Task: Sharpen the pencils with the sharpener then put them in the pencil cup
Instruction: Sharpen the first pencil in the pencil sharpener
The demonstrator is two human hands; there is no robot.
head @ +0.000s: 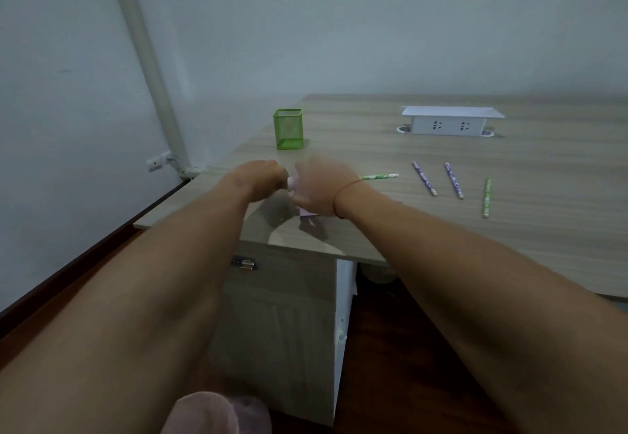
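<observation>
Sharpener (292, 185) clamped between our hands
Fingers of left hand (263, 175) and right hand (319, 189) grip it; pencil (379, 176) runs rightward, nearest our right.

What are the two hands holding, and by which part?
A pink sharpener, it seems: the right hand wraps over its body, the left hand grips the pale knob on its side. Whether the green pencil is held cannot be told.

Open desk (441, 240) beside pencil cup (288, 128), socket box (448, 123) rightward
</observation>
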